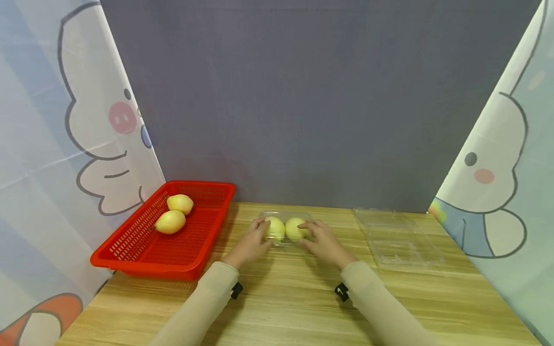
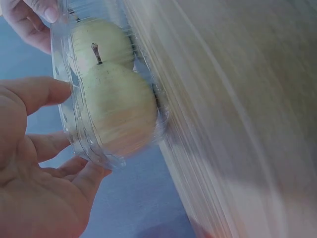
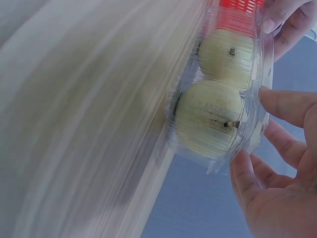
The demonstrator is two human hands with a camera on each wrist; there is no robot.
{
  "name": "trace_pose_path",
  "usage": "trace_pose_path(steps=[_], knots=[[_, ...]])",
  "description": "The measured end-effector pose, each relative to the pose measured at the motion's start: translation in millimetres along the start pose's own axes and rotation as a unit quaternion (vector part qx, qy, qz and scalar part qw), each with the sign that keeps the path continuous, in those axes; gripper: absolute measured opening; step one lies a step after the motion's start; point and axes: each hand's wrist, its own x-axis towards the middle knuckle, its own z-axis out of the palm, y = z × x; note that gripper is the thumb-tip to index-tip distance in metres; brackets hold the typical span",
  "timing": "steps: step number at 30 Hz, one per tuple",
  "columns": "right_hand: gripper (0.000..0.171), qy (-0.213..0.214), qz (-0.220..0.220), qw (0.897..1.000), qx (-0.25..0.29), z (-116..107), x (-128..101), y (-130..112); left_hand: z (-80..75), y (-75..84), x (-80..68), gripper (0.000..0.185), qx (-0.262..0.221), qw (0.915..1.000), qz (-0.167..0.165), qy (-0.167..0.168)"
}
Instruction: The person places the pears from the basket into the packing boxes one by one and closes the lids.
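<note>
A clear plastic clamshell box (image 1: 285, 214) sits on the table in front of me, its lid down over two pale yellow pears (image 1: 295, 229). My left hand (image 1: 251, 245) grips the left end, its thumb on the near edge and its fingers round the corner in the left wrist view. At the other end, my right hand (image 1: 323, 242) holds the box the same way. Through the ribbed plastic, the right wrist view shows a stemmed pear (image 3: 205, 119) close to that hand.
To the left stands a red plastic basket (image 1: 207, 240) with two more yellow pears (image 1: 170, 222) in it. More clear plastic packaging (image 1: 394, 240) lies at the right of the wooden table (image 1: 294, 307). A grey panel (image 1: 285, 105) rises behind the table.
</note>
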Motion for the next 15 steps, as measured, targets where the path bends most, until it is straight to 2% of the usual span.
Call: trace_pose_path(steps=[10,15], knots=[[0.042,0.01,-0.007,1.0,-0.007,7.2,7.7,-1.8,-2.0,-1.3,-0.9,0.06,0.016,0.9998,-0.004,0.006],[0.042,0.009,-0.012,1.0,-0.007,10.8,13.2,-4.0,-1.6,-6.0,2.2,0.058,0.026,0.9994,-0.006,0.023]])
